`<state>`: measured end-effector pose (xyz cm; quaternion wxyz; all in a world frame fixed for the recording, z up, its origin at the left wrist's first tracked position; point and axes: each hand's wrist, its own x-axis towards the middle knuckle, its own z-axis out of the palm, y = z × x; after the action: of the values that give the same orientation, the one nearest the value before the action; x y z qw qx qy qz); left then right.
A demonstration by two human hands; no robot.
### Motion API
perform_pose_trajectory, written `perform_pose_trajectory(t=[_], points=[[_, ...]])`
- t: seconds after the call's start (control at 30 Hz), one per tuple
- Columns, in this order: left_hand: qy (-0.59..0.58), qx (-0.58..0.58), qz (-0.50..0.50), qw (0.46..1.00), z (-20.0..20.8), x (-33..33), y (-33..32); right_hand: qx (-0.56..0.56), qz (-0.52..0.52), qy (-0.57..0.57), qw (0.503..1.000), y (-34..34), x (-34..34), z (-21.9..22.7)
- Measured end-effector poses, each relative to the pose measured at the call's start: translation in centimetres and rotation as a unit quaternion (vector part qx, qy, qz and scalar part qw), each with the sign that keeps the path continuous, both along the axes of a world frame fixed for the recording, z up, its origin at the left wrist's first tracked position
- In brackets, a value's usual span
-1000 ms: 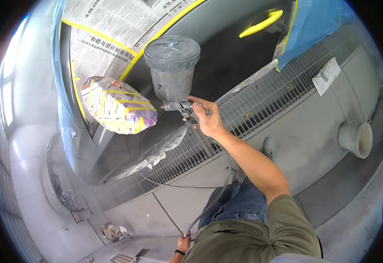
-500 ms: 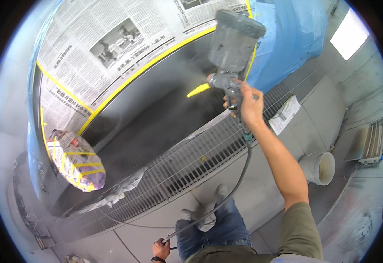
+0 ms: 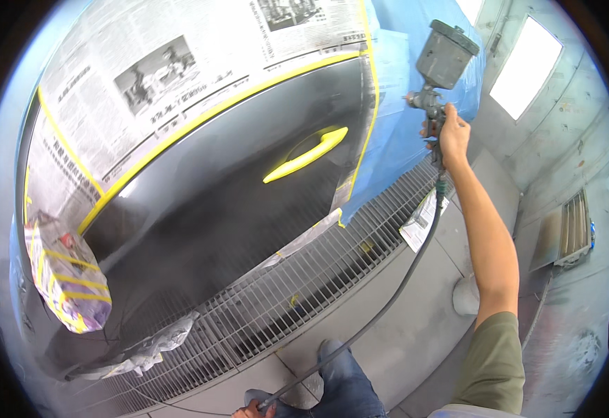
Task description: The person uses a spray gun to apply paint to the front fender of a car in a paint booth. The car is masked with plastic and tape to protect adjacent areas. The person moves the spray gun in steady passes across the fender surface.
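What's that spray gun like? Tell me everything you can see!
The spray gun is grey and looks like metal, with a dull grey cup on top, its lid on, leaning right. A reddish tip points left. The right hand holds it below the cup, and a dark hose joins underneath at a green fitting. It's raised, showing against blue sheeting. The cup's inside is hidden.

Pale wall (image 3: 562, 139) with bright rectangular panel (image 3: 527, 67), metal grating (image 3: 318, 287), grey floor (image 3: 419, 324).
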<state>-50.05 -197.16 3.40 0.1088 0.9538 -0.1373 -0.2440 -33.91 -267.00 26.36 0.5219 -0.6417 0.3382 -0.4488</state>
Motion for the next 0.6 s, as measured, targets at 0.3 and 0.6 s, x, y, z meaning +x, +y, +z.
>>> perform_pose_trajectory(t=[0.3, 0.6], points=[[-0.113, -0.054, 0.057, 0.991, -9.3, 2.7, 7.3, -0.13, -0.052, 0.03, 0.99, 10.0, 1.2, -4.5], [-0.195, -0.009, 0.088, 0.977, -21.8, 3.2, 18.0, -0.082, 0.372, -0.15, 0.912, 35.5, -1.6, -8.6]])
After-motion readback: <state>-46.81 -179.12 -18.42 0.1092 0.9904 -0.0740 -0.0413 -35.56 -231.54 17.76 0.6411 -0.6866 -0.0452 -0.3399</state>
